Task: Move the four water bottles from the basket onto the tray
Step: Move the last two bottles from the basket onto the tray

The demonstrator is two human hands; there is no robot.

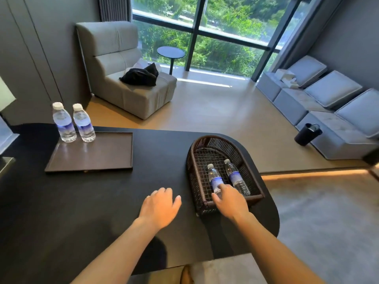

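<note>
Two water bottles stand upright at the far left corner of the dark brown tray (pixel 106 158): one bottle (pixel 63 123) on the left and another (pixel 83 124) beside it. In the dark woven basket (pixel 196 181) lie two more bottles side by side: the left one (pixel 214 177) and the right one (pixel 236 177). My right hand (pixel 229 198) reaches over the basket's near rim, its fingers wrapped on the bottom end of the left lying bottle. My left hand (pixel 161 206) hovers over the black table left of the basket, fingers apart, holding nothing.
The black table (pixel 102 201) has a rounded right end just past the basket. Beyond it are a grey armchair (pixel 123 78) with a black bag, a small round side table (pixel 171 53), a sofa (pixel 328 103) at right and a dark bin (pixel 307 134) on the floor.
</note>
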